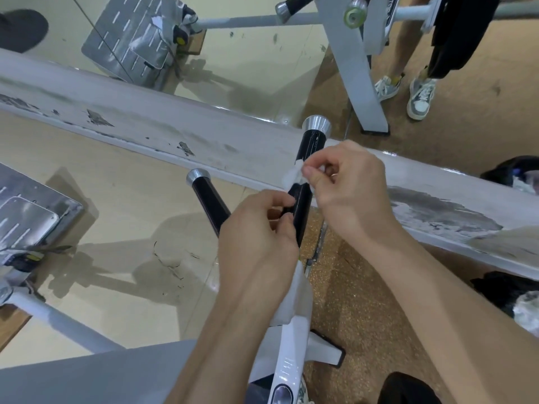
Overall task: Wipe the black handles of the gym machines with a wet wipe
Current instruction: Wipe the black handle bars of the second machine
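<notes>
Closest to us, below both hands, the white machine arm (287,339) runs up into the black handle (310,147). Our left hand (256,231) is curled round the lower part of that grip, steadying it. Just above it, our right hand (353,196) pinches a bunched wet wipe (293,176) against the handle with thumb and fingertips. The hands are close together but not touching.

Stuff we reckon could go wrong:
- The wipe is scrunched small and only pinched, so it could slip out or clean just a thin stripe and miss the far side.
- The left hand covers the lower grip, so that patch probably gets skipped unless we shift it.
- Sliding up past the chrome cap (317,125) could pull the wipe off the end.

Left of the left hand, the second black handle (210,202) is easy to forget. Beyond the hands sits the chipped white beam (175,132).
</notes>
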`<action>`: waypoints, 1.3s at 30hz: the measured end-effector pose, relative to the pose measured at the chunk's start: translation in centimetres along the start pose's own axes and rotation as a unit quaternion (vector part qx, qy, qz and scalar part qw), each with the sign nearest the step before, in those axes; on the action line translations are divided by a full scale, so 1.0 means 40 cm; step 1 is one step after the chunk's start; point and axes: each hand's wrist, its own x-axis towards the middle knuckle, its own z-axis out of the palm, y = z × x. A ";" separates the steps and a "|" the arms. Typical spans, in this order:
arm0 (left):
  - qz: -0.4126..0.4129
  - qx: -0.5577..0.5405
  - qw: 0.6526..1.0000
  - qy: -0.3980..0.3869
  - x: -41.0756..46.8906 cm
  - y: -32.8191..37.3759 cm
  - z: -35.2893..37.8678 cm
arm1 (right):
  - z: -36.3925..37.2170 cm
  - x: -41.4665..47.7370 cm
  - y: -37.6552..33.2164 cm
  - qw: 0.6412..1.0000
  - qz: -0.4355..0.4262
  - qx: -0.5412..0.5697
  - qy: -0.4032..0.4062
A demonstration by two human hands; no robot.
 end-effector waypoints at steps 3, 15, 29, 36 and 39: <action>0.045 0.026 0.998 0.034 -0.008 0.005 0.014 | -0.001 -0.043 -0.015 0.998 0.010 0.033 -0.053; 0.147 0.124 0.979 0.065 -0.004 -0.016 0.037 | 0.000 -0.010 -0.010 0.996 -0.039 -0.027 -0.078; 0.157 0.193 0.968 0.034 0.003 -0.020 0.045 | 0.025 0.022 -0.016 0.999 0.020 -0.026 0.005; 0.159 0.222 0.962 0.022 0.001 -0.021 0.048 | 0.037 -0.073 0.020 0.956 0.213 0.192 0.065; 0.159 0.251 0.955 0.015 0.000 -0.021 0.050 | 0.032 -0.061 0.013 0.897 0.295 0.318 0.081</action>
